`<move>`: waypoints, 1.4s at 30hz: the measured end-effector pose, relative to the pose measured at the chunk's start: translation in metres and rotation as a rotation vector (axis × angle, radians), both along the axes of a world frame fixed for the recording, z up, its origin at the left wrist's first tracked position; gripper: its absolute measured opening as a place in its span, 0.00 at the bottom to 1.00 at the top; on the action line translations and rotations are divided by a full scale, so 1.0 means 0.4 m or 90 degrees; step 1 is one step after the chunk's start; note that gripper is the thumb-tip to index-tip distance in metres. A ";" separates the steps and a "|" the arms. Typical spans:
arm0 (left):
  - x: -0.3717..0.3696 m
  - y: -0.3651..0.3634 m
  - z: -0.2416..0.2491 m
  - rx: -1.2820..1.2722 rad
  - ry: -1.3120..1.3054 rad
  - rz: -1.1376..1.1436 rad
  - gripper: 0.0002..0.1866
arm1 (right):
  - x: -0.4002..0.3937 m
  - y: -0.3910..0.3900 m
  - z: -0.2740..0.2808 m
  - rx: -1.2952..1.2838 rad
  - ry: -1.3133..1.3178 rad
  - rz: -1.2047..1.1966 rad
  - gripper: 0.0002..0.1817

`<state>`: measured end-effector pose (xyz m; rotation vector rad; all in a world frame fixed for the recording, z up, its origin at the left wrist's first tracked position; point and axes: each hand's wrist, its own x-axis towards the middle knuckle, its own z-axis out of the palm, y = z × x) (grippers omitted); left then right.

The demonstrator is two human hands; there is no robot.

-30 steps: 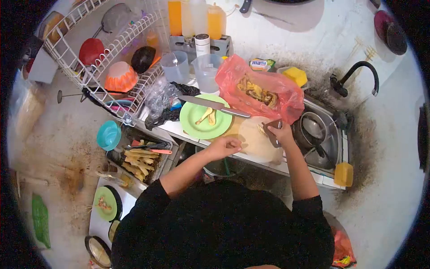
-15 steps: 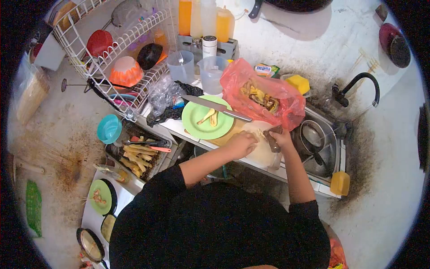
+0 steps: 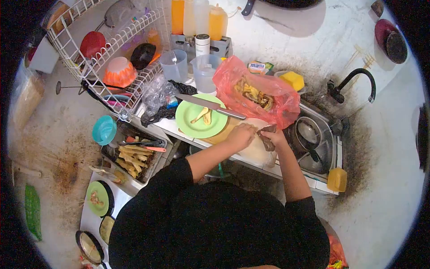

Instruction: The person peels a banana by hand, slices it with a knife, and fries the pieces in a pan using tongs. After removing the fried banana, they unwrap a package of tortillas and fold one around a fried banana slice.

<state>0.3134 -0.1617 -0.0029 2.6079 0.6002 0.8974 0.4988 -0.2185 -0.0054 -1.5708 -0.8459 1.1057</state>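
Note:
My left hand [image 3: 242, 136] rests over a pale round cutting board [image 3: 260, 154], fingers curled down on something too small to make out. My right hand [image 3: 274, 136] is closed on a flat dark brown tool [image 3: 268, 142], blade-like in shape, its edge close to my left fingertips. Just behind my left hand is a light green plate [image 3: 188, 123] holding pale yellow peeled pieces [image 3: 206, 117]. A large knife [image 3: 210, 105] lies across the plate's far rim. Behind both hands, a red plastic bag [image 3: 282, 107] sits open, with yellow and brown peels [image 3: 254, 94] inside.
To the right is a sink [image 3: 329, 157] with a pan and strainer under a black faucet [image 3: 358, 74]. Clear plastic cups [image 3: 206, 74] stand behind the plate. A dish rack [image 3: 143, 76] and a tray of yellowish strips [image 3: 132, 160] with tongs are at left.
My right hand and the brown tool have come nearer to my left hand, whose fingers now meet the tool's far end. The whole view has shifted slightly.

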 end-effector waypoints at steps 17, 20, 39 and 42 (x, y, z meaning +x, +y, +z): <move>0.063 0.069 -0.073 -0.007 0.054 -0.045 0.11 | 0.052 -0.006 -0.074 -0.049 -0.207 -0.032 0.27; 0.061 0.067 -0.063 0.009 0.067 -0.044 0.10 | 0.077 -0.016 -0.103 -0.046 -0.333 -0.046 0.27; -0.005 0.054 -0.077 -0.002 0.124 -0.067 0.36 | 0.052 -0.077 -0.017 0.120 -0.334 -0.062 0.22; -0.054 0.019 -0.007 -0.038 0.164 -0.061 0.33 | -0.033 -0.091 0.059 0.004 -0.444 -0.027 0.27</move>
